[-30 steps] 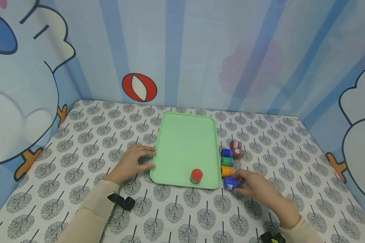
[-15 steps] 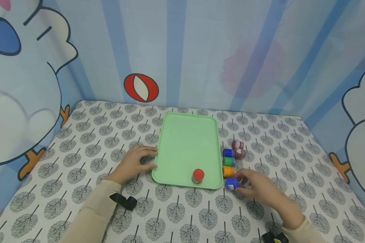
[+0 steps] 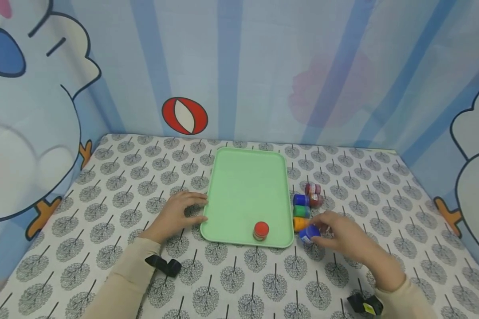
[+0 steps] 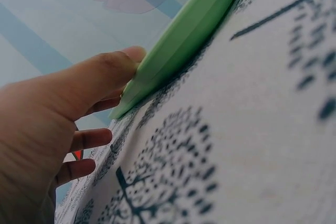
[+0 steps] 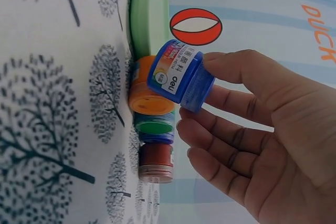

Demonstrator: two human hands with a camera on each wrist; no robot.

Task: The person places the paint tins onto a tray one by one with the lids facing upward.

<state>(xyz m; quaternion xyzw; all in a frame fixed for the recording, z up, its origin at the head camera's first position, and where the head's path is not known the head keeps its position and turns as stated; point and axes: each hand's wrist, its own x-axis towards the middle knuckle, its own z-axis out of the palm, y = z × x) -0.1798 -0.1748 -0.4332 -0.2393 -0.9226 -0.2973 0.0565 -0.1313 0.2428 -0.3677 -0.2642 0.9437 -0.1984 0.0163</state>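
My right hand [image 3: 339,237] pinches a blue paint jar [image 5: 170,72] by its lid end, between thumb and fingers. The jar is tilted, its printed label showing in the right wrist view, and it overlaps the orange paint jar [image 5: 149,95] there. On the left, my left hand [image 3: 175,215] touches the near left rim of a green tray [image 3: 243,190] with thumb and fingertips spread along it. In the left wrist view the thumb lies against the tray's edge. A red-lidded paint jar [image 3: 261,231] stands upright in the tray near its front right corner.
Beside the tray's right edge lie more paint jars: a green one [image 3: 301,212], another blue one [image 3: 301,200] and two reddish ones, the nearer a dark red jar [image 3: 316,200]. A tree-patterned cloth [image 3: 231,283] covers the table. A printed curtain [image 3: 263,71] hangs behind.
The blue jar, lying on its side below the orange one, has been tilted and shifted slightly right and up in my right hand. My left hand stays at the tray rim.
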